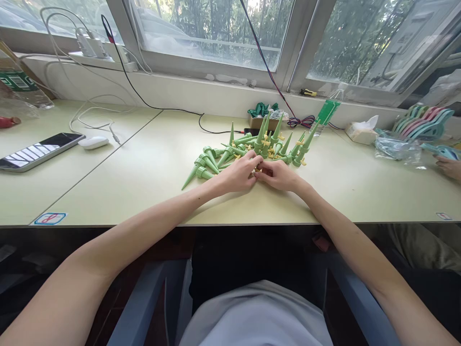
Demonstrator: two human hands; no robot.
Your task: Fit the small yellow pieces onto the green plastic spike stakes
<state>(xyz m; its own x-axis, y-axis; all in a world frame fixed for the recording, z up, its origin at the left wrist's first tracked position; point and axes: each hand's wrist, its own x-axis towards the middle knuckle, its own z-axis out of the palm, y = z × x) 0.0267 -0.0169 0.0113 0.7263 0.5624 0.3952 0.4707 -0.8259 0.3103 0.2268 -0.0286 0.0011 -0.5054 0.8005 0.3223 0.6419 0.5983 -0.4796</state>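
Observation:
A heap of green cone-shaped plastic spikes [252, 146] with small yellow parts lies on the pale table [151, 173]; some stand upright, others lie flat. My left hand [239, 174] and my right hand [279, 175] meet at the near edge of the heap, fingers curled and pinched together around a small piece that I cannot make out. Several loose spikes [203, 166] lie just left of my left hand.
A phone [38, 151] and a white mouse [92, 142] lie at the left with cables. A small box [264, 120], a green-labelled bottle [326, 113], tissue [362, 132] and plastic bags [396, 146] sit behind and right. Another person's hand [450, 167] shows at the right edge.

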